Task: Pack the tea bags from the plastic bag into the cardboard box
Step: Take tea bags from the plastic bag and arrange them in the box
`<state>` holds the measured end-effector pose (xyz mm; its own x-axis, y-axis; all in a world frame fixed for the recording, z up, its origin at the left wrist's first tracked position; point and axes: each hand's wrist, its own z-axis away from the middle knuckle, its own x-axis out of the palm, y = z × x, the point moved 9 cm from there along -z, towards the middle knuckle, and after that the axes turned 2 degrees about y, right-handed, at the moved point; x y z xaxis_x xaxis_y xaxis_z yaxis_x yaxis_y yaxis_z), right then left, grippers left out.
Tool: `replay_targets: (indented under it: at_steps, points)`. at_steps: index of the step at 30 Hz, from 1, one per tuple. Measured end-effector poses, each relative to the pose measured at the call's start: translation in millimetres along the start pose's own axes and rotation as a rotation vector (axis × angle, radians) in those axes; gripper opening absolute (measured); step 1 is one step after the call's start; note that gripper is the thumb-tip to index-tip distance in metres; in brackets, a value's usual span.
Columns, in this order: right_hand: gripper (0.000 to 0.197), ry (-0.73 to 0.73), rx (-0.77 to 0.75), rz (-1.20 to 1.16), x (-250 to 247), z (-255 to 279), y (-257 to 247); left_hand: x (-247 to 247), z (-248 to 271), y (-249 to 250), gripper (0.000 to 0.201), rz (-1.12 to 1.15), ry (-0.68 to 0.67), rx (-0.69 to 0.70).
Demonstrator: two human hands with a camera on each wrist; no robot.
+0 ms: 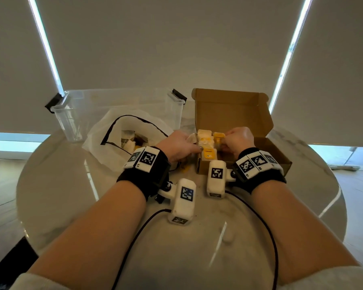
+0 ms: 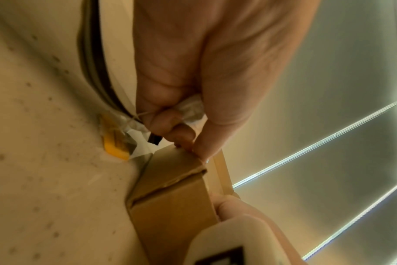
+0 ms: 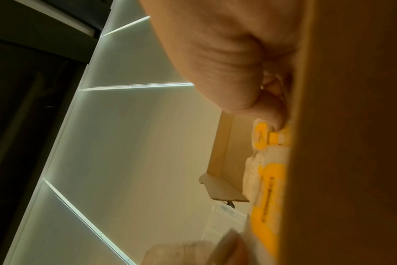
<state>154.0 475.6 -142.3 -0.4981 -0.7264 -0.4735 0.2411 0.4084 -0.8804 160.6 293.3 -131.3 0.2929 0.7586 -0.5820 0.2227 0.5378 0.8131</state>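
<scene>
An open brown cardboard box (image 1: pixel 231 109) stands right of centre with its lid up. Tea bags with yellow tags (image 1: pixel 206 143) are stacked in its left end. My left hand (image 1: pixel 180 146) is at the box's left wall (image 2: pixel 170 197); its fingers curl round a white tea bag (image 2: pixel 191 109) while the thumb rests on the box's edge. My right hand (image 1: pixel 238 139) reaches into the box, fingers curled, its fingertips pinching a yellow-tagged tea bag (image 3: pixel 261 132) on the stack. The white plastic bag (image 1: pixel 105 147) lies to the left, open, with more tea bags (image 1: pixel 130 141) inside.
A clear plastic tub (image 1: pixel 71 114) with black clips stands behind the plastic bag. A loose yellow tag (image 2: pixel 116 145) lies on the round marble table (image 1: pixel 61 185) just left of the box. Black cables (image 1: pixel 266 227) run from my wrist cameras across the near table.
</scene>
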Motion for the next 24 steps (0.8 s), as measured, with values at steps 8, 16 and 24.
replay_targets:
  at_steps: [8,16,24]
  points:
    - [0.018,-0.013,0.133,-0.234,-2,11,1,-2,-1,-3,0.027,0.014,0.002,0.007]
    - [0.019,0.089,0.032,-0.226,-29,23,-18,-1,6,11,0.086,0.856,-0.155,-0.113]
    - [0.04,-0.501,-0.254,-0.462,19,89,-81,-9,17,40,0.101,1.161,-0.369,0.03]
